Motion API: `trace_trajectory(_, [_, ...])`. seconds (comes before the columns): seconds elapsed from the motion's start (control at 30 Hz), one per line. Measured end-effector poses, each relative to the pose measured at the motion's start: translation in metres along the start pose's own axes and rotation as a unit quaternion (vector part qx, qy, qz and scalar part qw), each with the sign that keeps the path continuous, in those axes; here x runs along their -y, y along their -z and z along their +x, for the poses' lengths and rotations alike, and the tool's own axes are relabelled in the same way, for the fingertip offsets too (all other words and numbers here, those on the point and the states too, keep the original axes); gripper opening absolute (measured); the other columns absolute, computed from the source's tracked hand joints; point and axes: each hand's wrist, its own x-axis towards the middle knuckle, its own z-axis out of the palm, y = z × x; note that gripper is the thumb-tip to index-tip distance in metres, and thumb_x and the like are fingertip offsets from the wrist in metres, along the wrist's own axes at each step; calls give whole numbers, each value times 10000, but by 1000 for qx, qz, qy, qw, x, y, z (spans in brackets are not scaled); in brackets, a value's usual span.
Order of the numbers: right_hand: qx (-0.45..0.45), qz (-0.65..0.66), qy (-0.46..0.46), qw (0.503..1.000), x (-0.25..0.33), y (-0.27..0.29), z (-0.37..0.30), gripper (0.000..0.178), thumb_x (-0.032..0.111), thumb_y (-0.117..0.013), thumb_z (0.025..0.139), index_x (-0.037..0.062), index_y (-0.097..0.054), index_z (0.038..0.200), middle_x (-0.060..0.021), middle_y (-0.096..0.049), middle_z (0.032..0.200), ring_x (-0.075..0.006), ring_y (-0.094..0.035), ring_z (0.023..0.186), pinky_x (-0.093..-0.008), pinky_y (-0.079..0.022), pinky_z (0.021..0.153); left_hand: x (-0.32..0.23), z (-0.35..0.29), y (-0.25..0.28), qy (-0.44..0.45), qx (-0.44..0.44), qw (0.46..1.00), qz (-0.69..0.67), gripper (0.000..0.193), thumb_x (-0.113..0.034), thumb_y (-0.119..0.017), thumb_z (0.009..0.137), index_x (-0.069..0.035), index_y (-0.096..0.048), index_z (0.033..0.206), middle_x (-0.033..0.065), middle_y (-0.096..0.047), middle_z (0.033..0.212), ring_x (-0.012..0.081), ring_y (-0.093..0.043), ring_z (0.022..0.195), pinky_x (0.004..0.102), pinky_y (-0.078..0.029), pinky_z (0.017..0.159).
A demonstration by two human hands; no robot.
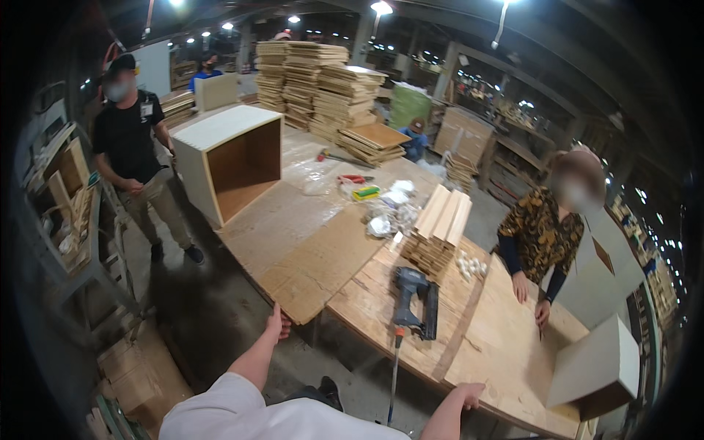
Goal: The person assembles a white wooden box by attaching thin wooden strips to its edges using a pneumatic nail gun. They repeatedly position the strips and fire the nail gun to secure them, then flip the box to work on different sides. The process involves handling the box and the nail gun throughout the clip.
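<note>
Overhead lamps [381, 7] light a dim, crowded workshop, where tall stacks of wooden panels [304, 86] rise beyond a large wooden tabletop [359, 297]. One co-worker [132, 136] in a black shirt stands on the left beside an open-fronted box [229, 165]; another [546, 227], in a patterned top, leans over the right side, near a smaller pale box [598, 367]. Between them lie a bundle of wooden strips [440, 227] and a dark nail gun [412, 304] with its hose running down toward the wearer.

A flat cardboard sheet [323, 268] lies at the near left of the tabletop, its closest corner just beside the left hand [276, 326]. That hand has its fingers together at the edge; whether they grip it, I cannot tell. The right hand [468, 394] is at the near edge of a pale wooden panel [506, 341], fingers toward the right, its hold equally unclear.

The cardboard's long axis slants from near left to far right, away from the wearer. The panel lies flat, its left edge running away and slightly rightward.
</note>
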Motion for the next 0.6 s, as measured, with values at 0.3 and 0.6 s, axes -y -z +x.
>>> trace_trajectory(0.3, [-12, -95, 107, 990, 8, 39, -62, 516, 350, -558, 846, 10, -441, 1217, -209, -486, 1176, -348, -539, 1000, -438, -464, 814, 88, -40, 171, 57, -98, 992, -52, 128, -173, -548, 857, -82, -510, 939, 72, -560, 785, 188, -497, 523, 325, -425, 409])
trace_trajectory(0.6, [44, 92, 554, 826, 18, 85, -161, 493, 293, -539, 937, -56, -437, 1270, -255, -468, 1274, -342, -565, 1021, -455, -456, 901, -3, 38, 322, 4, -247, 956, -160, 187, -261, -568, 890, -107, -481, 950, 44, -548, 757, 168, -495, 522, 313, -420, 428])
